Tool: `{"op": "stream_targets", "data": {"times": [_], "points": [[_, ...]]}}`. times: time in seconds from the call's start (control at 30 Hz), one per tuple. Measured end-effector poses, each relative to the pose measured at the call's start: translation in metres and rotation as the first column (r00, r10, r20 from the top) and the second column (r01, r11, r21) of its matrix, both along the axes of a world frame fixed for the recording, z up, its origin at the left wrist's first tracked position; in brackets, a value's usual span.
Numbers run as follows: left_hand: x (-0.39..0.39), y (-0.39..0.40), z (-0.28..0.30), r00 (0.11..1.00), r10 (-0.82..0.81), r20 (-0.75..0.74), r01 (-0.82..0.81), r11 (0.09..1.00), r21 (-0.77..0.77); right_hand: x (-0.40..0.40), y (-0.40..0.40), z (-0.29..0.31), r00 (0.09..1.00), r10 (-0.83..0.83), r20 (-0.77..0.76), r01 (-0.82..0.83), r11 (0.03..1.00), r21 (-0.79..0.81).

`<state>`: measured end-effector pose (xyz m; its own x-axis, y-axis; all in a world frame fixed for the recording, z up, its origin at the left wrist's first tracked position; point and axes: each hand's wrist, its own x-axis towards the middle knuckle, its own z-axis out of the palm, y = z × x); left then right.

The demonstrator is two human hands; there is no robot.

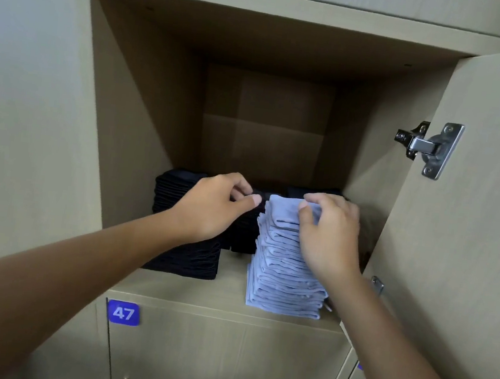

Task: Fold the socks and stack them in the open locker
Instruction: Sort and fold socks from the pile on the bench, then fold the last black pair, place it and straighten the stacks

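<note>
Head view shows your right hand gripping the light-blue sock stack's top to square it at the locker shelf's front edge, while your left hand pinches the dark socks alongside.

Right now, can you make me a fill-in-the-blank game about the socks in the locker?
1. The right hand is on top of the ____ blue socks stack.
2. The sticker below the locker shows the number ____.
3. The left hand reaches over the ____ socks.
4. The metal hinge sits on the open ____.

Missing words: light; 47; black; door
</note>
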<state>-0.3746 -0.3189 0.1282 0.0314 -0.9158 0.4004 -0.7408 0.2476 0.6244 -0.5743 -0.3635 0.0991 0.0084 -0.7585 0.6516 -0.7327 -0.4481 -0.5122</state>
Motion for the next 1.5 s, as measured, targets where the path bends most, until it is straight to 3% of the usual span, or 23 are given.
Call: {"op": "stream_targets", "data": {"times": [0.2,0.47,0.63,0.97,1.23,1.5], "points": [[0.032,0.051,-0.010,0.999,0.035,0.020,-0.036,0.998,0.047,0.033,0.029,0.001,0.992,0.108,-0.072,-0.112,0.992,-0.063],[0.067,0.103,-0.041,0.994,0.076,-0.084,-0.066,0.992,0.111,0.069,0.060,-0.004,0.930,0.313,-0.195,-0.333,0.940,-0.077],[0.089,0.134,-0.049,0.988,0.111,-0.111,-0.093,0.984,0.154,0.090,0.077,-0.009,0.843,0.483,-0.236,-0.488,0.872,0.042],[0.132,0.207,-0.049,0.968,0.249,0.022,-0.248,0.951,0.186,0.140,0.112,-0.027,0.634,0.759,-0.146,-0.692,0.641,0.331],[0.176,0.291,-0.063,0.878,0.447,0.173,-0.479,0.831,0.282,0.176,0.144,-0.033,0.490,0.867,-0.093,-0.752,0.474,0.459],[0.216,0.383,-0.082,0.761,0.589,0.272,-0.648,0.670,0.361,0.206,0.178,-0.041,0.362,0.923,-0.131,-0.784,0.378,0.493]]}}
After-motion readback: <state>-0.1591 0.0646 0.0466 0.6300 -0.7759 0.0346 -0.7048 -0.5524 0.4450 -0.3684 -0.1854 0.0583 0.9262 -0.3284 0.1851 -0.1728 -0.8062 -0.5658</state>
